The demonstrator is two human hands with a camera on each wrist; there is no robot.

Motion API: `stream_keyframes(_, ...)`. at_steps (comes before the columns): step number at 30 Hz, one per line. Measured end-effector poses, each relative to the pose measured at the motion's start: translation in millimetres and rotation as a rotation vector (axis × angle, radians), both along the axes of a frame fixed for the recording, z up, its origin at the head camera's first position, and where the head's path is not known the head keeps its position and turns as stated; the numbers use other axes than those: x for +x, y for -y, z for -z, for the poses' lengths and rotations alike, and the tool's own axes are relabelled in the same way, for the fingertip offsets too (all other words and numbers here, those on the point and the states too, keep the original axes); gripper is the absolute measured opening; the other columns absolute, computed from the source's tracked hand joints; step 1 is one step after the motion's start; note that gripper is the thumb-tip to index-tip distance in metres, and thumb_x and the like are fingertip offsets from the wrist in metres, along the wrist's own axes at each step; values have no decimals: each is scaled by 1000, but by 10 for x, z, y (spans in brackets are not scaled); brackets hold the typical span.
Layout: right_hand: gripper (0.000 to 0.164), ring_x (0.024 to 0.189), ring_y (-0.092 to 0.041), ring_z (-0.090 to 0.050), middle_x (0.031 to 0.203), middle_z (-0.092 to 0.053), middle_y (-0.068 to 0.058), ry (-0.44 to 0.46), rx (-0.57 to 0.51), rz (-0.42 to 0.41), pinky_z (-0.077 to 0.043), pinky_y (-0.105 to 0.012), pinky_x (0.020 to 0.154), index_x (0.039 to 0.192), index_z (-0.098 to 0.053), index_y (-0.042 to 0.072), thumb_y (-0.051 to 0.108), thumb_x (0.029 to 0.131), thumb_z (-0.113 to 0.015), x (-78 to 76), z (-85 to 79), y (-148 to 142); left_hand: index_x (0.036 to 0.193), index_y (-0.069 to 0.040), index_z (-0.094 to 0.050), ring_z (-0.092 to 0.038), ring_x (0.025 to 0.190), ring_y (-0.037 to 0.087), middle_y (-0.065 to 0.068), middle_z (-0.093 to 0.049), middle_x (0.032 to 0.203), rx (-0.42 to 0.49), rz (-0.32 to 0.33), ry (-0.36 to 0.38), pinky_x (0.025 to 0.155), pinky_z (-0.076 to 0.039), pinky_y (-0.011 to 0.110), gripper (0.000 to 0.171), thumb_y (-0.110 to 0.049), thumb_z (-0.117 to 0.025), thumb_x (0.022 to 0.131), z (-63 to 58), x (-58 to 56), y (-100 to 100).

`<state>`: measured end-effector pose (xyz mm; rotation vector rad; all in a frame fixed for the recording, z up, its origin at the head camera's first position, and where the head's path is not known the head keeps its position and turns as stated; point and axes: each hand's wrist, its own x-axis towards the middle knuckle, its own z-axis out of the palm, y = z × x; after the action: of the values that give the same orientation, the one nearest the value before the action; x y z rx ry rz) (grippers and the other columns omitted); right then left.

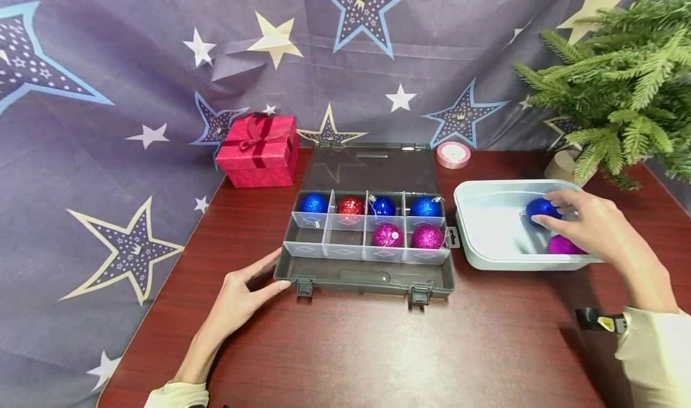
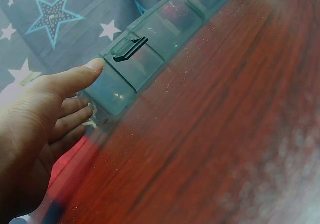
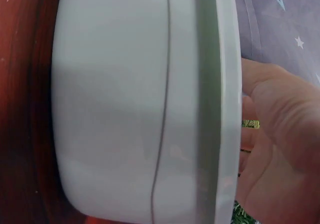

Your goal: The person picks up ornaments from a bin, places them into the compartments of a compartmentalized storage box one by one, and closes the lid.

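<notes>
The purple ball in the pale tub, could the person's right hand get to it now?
Probably yes: the tub is open-topped and the purple ball lies close by the right hand, though that hand pinches a blue ball, which may need releasing first.

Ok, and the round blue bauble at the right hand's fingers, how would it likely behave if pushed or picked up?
The round blue bauble would probably roll if pushed, being spherical. Its smooth-looking surface may slide between the fingers. The small silvery cap suggests a hollow ornament, so it is likely light.
</notes>
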<state>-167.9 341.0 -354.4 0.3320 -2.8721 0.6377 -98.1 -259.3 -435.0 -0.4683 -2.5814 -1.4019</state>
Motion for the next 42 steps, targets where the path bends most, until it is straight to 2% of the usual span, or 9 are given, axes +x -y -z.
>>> stream_keyframes(5,52,103,-56,-61,113,-65,-36,14,70,14,-43,-73,84,122,-64,-10,25,89,-82,-38,9,-3,144,-23,-64,-64,122,12,0,-71,129,-14,-5,2,102,-43,15,62,-22,-87,87,3,-5,-1)
stream_keyframes(11,57,109,-63,-53,128,-53,-40,89,164,32,-41,-79,84,128,-57,-12,28,93,-77,-98,38,-5,144,-23,-64,-64,122,11,-1,-71,129,-16,-9,1,101,-44,15,62,-22,-88,87,6,-8,2)
stream_keyframes(14,60,110,-68,-49,131,-46,-44,132,179,48,-39,-81,86,131,-53,-14,30,95,-75,-120,56,-1,144,-22,-64,-64,121,11,-1,-71,129,-13,-4,-5,101,-44,15,62,-22,-88,86,10,-7,3)
stream_keyframes(18,60,109,-71,-47,129,-42,-47,139,167,67,-38,-81,86,129,-51,-15,26,94,-75,-151,88,4,143,-21,-65,-64,121,11,-1,-71,128,-3,1,-7,101,-43,15,61,-21,-87,87,6,-4,-2)
stream_keyframes(27,55,115,-66,-44,124,-45,-48,104,145,57,-37,-82,84,124,-52,-18,19,92,-77,-211,154,19,144,-22,-65,-63,122,10,-2,-71,128,12,1,2,102,-44,15,61,-21,-87,87,0,-7,1)
stream_keyframes(33,49,102,-60,-55,103,-60,-42,6,135,-19,-44,-73,85,112,-56,-18,14,86,-81,-248,215,47,144,-22,-65,-63,122,8,-2,-71,128,7,-6,7,102,-43,14,61,-21,-87,87,-3,-5,4)
stream_keyframes(35,49,97,-59,-59,100,-62,-41,3,126,-43,-45,-69,86,112,-56,-18,14,86,-82,-247,217,56,144,-22,-65,-63,122,8,-2,-71,128,5,-7,3,101,-43,14,61,-21,-87,87,-1,-6,3)
stream_keyframes(42,52,100,-58,-61,109,-63,-41,73,94,-56,-46,-69,88,123,-57,-15,18,91,-80,-210,198,101,144,-22,-64,-63,122,11,0,-71,129,-4,-3,9,101,-43,14,62,-21,-87,87,-10,1,-6)
